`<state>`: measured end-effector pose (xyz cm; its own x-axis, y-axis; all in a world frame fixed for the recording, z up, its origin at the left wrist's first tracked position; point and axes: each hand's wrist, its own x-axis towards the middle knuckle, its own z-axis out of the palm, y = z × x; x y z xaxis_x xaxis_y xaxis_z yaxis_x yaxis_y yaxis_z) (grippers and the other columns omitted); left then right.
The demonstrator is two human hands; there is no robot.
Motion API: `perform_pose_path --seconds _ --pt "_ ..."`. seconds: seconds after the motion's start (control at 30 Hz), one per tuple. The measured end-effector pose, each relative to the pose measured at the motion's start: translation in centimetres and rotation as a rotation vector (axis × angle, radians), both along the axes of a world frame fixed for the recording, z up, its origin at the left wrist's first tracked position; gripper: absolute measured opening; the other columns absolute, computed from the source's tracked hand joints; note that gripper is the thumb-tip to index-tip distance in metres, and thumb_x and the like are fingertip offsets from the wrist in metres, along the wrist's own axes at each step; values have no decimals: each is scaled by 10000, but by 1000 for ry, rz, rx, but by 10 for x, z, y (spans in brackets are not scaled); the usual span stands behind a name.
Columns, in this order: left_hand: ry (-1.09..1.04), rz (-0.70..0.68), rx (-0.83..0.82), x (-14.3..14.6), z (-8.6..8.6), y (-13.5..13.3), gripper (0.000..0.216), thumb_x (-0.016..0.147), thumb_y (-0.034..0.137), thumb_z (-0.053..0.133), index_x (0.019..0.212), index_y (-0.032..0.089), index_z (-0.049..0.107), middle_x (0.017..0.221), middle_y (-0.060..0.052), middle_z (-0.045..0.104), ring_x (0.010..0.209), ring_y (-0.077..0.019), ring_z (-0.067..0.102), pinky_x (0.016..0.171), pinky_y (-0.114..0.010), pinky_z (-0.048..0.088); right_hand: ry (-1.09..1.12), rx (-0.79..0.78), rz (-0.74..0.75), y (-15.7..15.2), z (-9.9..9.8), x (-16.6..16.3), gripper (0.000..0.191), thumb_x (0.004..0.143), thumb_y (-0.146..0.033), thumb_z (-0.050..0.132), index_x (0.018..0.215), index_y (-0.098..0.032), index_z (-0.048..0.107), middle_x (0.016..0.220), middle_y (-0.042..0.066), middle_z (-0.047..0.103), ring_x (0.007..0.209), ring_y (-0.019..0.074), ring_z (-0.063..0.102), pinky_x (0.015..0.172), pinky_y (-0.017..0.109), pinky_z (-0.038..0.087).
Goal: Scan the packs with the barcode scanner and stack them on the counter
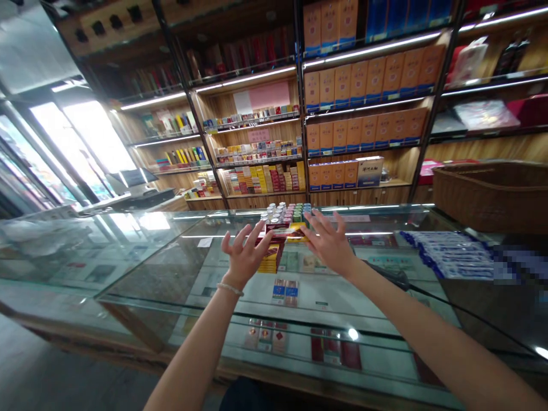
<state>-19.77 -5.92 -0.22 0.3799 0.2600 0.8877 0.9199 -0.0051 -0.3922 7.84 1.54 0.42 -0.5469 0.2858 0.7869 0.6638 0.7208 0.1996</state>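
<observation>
Both my hands reach out over a glass display counter (128,251). My left hand (245,255) is open, fingers spread, its fingertips at the left side of a stack of small red and yellow boxes (274,251) standing on the glass. My right hand (329,242) is open too, fingers stretched out, touching the right side of the same stack near a yellow box (295,231). Just behind the stack stands a cluster of small capped items (285,212) in white, green and red. A thin bracelet sits on my left wrist.
Inside the counter lie small packs (285,291) on glass shelves. Long blue-and-white cartons (454,254) rest on the glass at right, beside a brown wicker basket (492,194). Wall shelves behind hold orange boxes (363,80) and many coloured packs. A till area (132,197) is at left.
</observation>
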Motion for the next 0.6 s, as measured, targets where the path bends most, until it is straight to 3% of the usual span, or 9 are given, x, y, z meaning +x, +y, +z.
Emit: perform_pose_path --seconds 0.13,0.3,0.5,0.6 --pt "-128 -81 -97 28 6 32 459 899 444 725 1339 518 622 1400 9 690 1425 -268 484 1268 -567 -74 78 -98 -61 10 5 37 411 1000 -465 553 1364 -298 649 1631 97 446 1531 324 312 1242 594 46" --pt "-167 -142 -62 73 12 67 412 927 396 699 1306 545 638 1379 34 702 1342 -246 526 1260 -552 -54 168 -152 -133 32 8 80 501 958 -566 593 1390 -315 622 1629 111 427 1532 330 285 1223 585 114" --pt "-137 -224 5 114 11 99 404 946 362 678 1311 530 641 1361 25 713 1319 -236 530 1253 -537 -15 168 -273 -198 64 6 119 770 874 -601 680 1544 -289 464 1683 163 293 1549 366 217 1178 616 203" --pt "-152 -255 -34 125 7 111 400 938 369 682 1301 532 645 1358 27 716 1317 -232 547 1261 -511 -16 178 -346 -187 78 3 131 755 837 -643 696 1494 -310 531 1691 157 277 1550 389 205 1155 635 227"
